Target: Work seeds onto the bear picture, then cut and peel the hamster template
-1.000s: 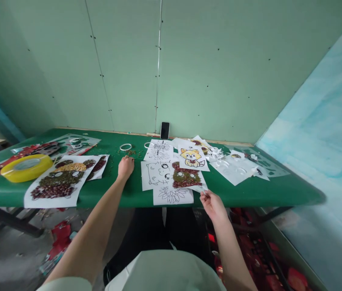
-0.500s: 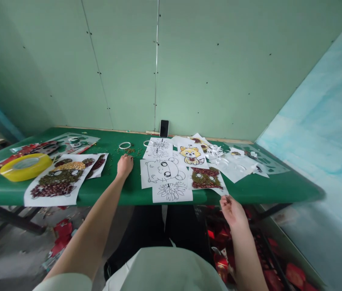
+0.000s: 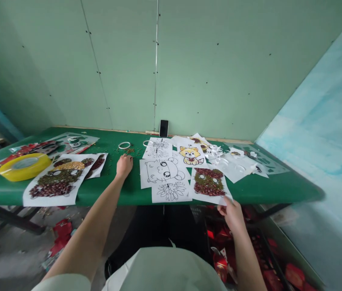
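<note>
My right hand (image 3: 231,213) pinches the lower right corner of a bean picture (image 3: 208,182), a white sheet with red and green beans stuck on it and pale oval eyes. The sheet lies at the table's front edge. My left hand (image 3: 124,165) rests on the green table with its fingers curled in; whether anything is inside them is hidden. Just beyond it are scattered beans (image 3: 130,150) and a white ring (image 3: 124,145). Between my hands lie a hamster line drawing (image 3: 161,170), a flower drawing (image 3: 172,191) and a coloured yellow fox picture (image 3: 191,155).
On the left, a roll of yellow tape (image 3: 24,166) stands beside another bean picture (image 3: 57,180). A phone (image 3: 164,128) leans at the back against the green wall. White sheets (image 3: 234,165) and paper scraps are at the right. Red items (image 3: 219,234) lie beneath the table.
My right hand has shifted the bean picture slightly, and the sheet now lies flatter and straighter at the front edge. My left hand stays in place.
</note>
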Tool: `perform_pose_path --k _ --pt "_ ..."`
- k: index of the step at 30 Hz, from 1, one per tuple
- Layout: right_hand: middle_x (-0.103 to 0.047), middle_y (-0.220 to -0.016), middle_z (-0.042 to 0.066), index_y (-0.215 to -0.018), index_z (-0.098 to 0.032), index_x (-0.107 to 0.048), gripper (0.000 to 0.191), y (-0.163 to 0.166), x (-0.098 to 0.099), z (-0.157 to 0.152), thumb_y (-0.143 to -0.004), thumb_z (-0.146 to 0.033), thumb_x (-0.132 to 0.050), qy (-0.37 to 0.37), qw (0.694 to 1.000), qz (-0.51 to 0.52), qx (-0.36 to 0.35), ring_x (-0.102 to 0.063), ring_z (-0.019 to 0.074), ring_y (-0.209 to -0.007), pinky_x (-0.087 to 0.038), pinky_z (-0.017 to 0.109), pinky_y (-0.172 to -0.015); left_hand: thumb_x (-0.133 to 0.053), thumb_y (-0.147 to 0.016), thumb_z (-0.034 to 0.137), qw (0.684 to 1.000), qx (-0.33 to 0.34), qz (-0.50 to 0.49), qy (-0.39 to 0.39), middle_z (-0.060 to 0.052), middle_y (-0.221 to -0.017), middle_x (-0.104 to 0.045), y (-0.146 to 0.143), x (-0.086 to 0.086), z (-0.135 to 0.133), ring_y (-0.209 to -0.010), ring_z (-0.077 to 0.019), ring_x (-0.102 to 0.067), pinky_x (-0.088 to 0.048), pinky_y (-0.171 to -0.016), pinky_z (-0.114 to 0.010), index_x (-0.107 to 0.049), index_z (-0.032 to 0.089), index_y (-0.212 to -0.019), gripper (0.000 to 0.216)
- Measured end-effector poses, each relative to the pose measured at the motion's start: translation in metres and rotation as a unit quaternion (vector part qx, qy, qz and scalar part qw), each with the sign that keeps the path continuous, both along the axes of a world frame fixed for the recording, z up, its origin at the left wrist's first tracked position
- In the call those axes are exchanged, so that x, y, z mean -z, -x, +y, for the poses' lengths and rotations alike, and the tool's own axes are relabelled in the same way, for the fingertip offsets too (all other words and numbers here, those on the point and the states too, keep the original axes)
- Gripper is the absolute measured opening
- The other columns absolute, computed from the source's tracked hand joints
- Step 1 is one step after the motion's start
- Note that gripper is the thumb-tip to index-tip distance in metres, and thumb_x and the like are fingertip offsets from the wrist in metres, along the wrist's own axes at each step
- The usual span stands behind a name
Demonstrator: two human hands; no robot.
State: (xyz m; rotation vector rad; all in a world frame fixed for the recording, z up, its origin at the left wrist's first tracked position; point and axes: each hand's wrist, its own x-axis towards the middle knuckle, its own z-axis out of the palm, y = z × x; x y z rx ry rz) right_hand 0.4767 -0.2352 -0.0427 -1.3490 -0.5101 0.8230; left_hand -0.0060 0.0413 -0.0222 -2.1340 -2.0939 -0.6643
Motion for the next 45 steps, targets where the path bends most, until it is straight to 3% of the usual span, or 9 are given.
perform_pose_path --k 3,9,15,18,22,33,37,41,45 --pt "-0.066 -0.054 0.0 -0.089 -0.02 -0.063 0.053 0.004 -0.003 0.0 -0.066 -0.057 -0.093 0.002 1.0 0.015 -0.02 -0.063 0.0187 -0.043 -0.039 0.022 -0.035 -0.04 -0.108 0.027 1.0 -0.003 0.003 0.0 -0.02 -0.12 -0.074 0.0 0.0 0.0 -0.112 -0.0335 -0.07 -0.059 -0.093 -0.038 -0.083 0.015 -0.116 0.045" --pt "-0.077 -0.068 0.006 -0.104 -0.017 -0.067 0.038 -0.007 -0.007 -0.004 -0.075 -0.03 -0.089 0.061 0.995 0.06 -0.05 -0.076 0.0267 -0.05 -0.059 0.028 -0.041 -0.042 -0.108 0.026 1.0 -0.001 -0.006 0.0 -0.02 -0.118 -0.074 -0.001 -0.001 -0.001 -0.111 -0.0334 -0.07 -0.059 -0.091 -0.038 -0.083 0.015 -0.115 0.043" --pt "-0.085 -0.094 0.011 -0.108 -0.013 -0.076 0.047 -0.018 -0.004 -0.011 -0.065 -0.022 -0.095 0.009 0.993 0.094 -0.065 -0.085 0.0331 -0.08 -0.074 0.044 -0.068 -0.041 -0.108 0.026 1.0 -0.005 -0.013 0.003 -0.021 -0.118 -0.074 -0.002 -0.002 -0.002 -0.111 -0.0338 -0.07 -0.059 -0.091 -0.039 -0.083 0.014 -0.114 0.044" --pt "-0.085 -0.105 0.009 -0.11 -0.015 -0.078 0.056 -0.021 -0.006 -0.012 -0.058 -0.024 -0.098 -0.043 0.994 0.087 -0.056 -0.084 0.033 -0.092 -0.075 0.046 -0.077 -0.04 -0.108 0.026 1.0 -0.001 -0.01 0.002 -0.021 -0.118 -0.073 -0.002 -0.003 -0.003 -0.111 -0.0338 -0.07 -0.059 -0.092 -0.039 -0.083 0.014 -0.114 0.045" --pt "-0.085 -0.108 0.009 -0.103 -0.016 -0.08 0.05 -0.023 -0.016 -0.012 -0.057 -0.023 -0.099 -0.092 0.99 0.098 -0.046 -0.083 0.0313 -0.099 -0.074 0.047 -0.088 -0.041 -0.108 0.025 1.0 -0.002 0.002 -0.001 -0.021 -0.118 -0.074 -0.003 -0.004 -0.004 -0.113 -0.0339 -0.07 -0.058 -0.093 -0.039 -0.083 0.014 -0.112 0.043" --pt "-0.085 -0.102 0.011 -0.09 -0.017 -0.08 0.042 -0.019 -0.054 -0.031 -0.055 -0.023 -0.102 -0.096 0.989 0.105 -0.03 -0.083 0.0364 -0.1 -0.075 0.054 -0.092 -0.042 -0.107 0.024 1.0 -0.002 -0.003 0.003 -0.021 -0.118 -0.074 -0.002 -0.004 -0.003 -0.112 -0.0342 -0.07 -0.058 -0.091 -0.038 -0.083 0.014 -0.113 0.042" --pt "-0.085 -0.099 0.011 -0.094 -0.016 -0.079 0.039 -0.026 -0.045 -0.03 -0.06 -0.021 -0.098 -0.083 0.99 0.101 -0.044 -0.085 0.0359 -0.092 -0.073 0.06 -0.095 -0.042 -0.107 0.024 1.0 -0.005 -0.005 0.004 -0.021 -0.119 -0.074 -0.003 -0.004 -0.003 -0.114 -0.0348 -0.07 -0.058 -0.094 -0.039 -0.083 0.015 -0.114 0.043" --pt "-0.084 -0.086 0.012 -0.085 -0.015 -0.078 0.033 -0.038 -0.027 -0.021 -0.058 -0.021 -0.094 -0.036 0.992 0.109 -0.053 -0.085 0.036 -0.082 -0.073 0.057 -0.089 -0.043 -0.106 0.024 1.0 -0.004 -0.007 0.005 -0.02 -0.121 -0.074 -0.003 -0.005 -0.004 -0.114 -0.0339 -0.07 -0.058 -0.094 -0.039 -0.083 0.015 -0.116 0.043" --pt "-0.086 -0.095 0.015 -0.091 -0.017 -0.077 0.03 -0.049 -0.02 -0.02 -0.065 -0.027 -0.088 0.017 0.983 0.154 -0.095 -0.085 0.0358 -0.087 -0.072 0.055 -0.084 -0.042 -0.107 0.025 1.0 -0.001 0.0 0.002 -0.021 -0.118 -0.074 -0.002 -0.004 -0.004 -0.112 -0.0338 -0.07 -0.058 -0.092 -0.038 -0.083 0.013 -0.114 0.042"
